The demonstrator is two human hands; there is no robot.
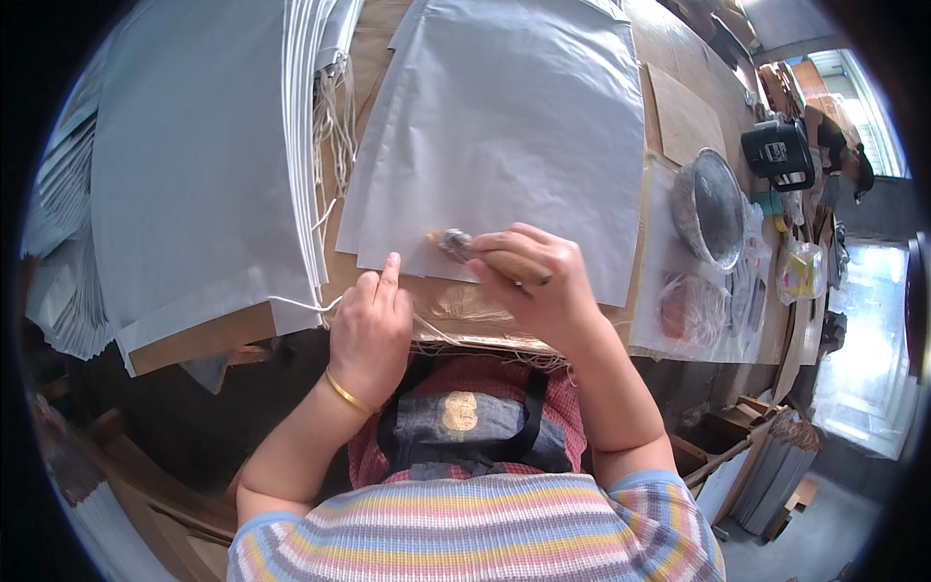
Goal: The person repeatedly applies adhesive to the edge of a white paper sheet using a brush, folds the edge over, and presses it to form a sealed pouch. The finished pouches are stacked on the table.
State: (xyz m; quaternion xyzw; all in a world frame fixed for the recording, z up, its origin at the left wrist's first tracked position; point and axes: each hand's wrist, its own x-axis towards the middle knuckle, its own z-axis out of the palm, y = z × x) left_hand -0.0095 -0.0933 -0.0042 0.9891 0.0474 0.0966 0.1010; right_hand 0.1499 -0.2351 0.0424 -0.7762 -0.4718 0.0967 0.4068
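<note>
My right hand (538,276) grips a brush (519,268) by its thick wooden handle. Its head, blurred, is over the lower part of a large white paper sheet (504,126), which lies on other sheets. At the near edge of those sheets is my left hand (373,315), its index finger stretched out and the other fingers bent. I see nothing held in it, though its palm side is hidden. A thin white cord (308,306) runs toward this hand from a stack of white paper bags (194,165) on the left.
On the right stand a grey bowl (718,209), a clear plastic bag (690,308) and a black container (778,153). Bunched cords (335,126) hang beside the bag stack. A brown board (684,114) lies farther back. Another person (839,150) is at the far right.
</note>
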